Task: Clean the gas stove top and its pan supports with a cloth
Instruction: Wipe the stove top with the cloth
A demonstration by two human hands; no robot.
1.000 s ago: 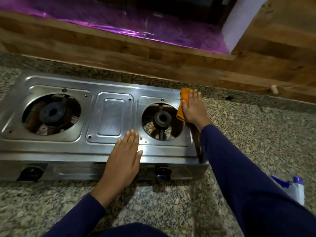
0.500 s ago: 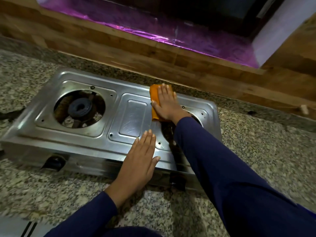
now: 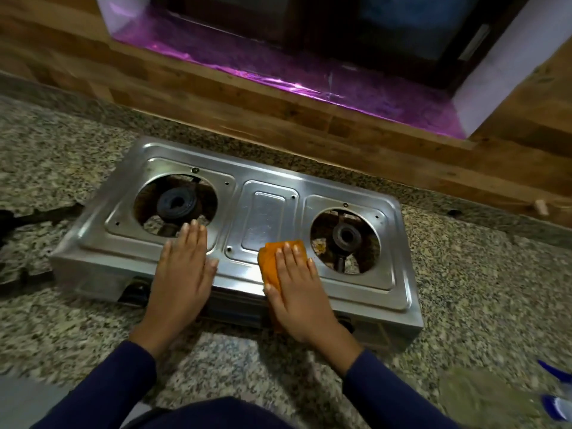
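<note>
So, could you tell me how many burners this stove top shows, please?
2. The left burner sits in the left opening, just beyond the left hand; the right burner sits in the right opening, right of the orange cloth.

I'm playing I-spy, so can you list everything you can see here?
stove: 1, silver, on the counter
burners: 2, dark, one in each round hole
cloth: 1, orange, front middle of the stove
counter: 1, speckled grey, under the stove
sheet: 1, purple, on the ledge behind
wall: 1, brown wood, behind the counter
left hand: 1, flat on the stove
right hand: 1, pressing the cloth
sleeves: 2, dark blue, bottom
</note>
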